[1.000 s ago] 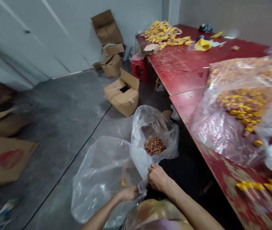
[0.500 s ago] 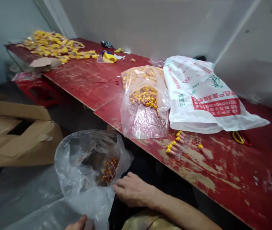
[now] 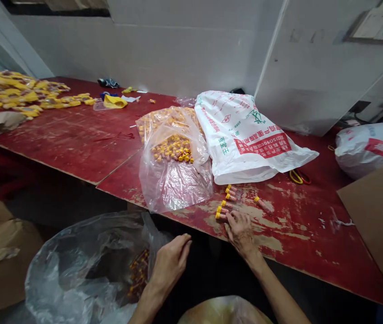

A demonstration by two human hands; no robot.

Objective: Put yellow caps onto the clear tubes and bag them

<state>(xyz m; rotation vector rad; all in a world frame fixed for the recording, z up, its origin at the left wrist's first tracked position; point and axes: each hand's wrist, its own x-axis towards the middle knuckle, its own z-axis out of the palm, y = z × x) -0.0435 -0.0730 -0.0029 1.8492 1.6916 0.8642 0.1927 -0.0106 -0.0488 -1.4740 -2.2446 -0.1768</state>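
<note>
My right hand (image 3: 240, 231) lies on the near part of the red table, thumb and fingers apart. Its fingertips touch the end of the nearest yellow-capped tube (image 3: 221, 216), which has pink contents. Several similar tubes lie in a row beyond it, and a single tube (image 3: 261, 203) lies to their right. Below the table edge, my left hand (image 3: 173, 258) is closed, fingers pressed together; anything inside is hidden. To its left hangs a large clear plastic bag (image 3: 56, 256) with many yellow-capped tubes (image 3: 139, 272) inside.
On the red table (image 3: 110, 135) lie an opened clear bag of yellow-capped pieces (image 3: 174, 148), a printed white sack (image 3: 245, 135) and scissors (image 3: 299, 176). Yellow items (image 3: 9, 92) are heaped at far left. Cardboard boxes stand at left (image 3: 2, 261) and right (image 3: 380, 220).
The view has swung right. My right hand has moved from beside the clear bag to the tubes on the table. My left hand has risen from the bag's lower edge to near the table edge.
</note>
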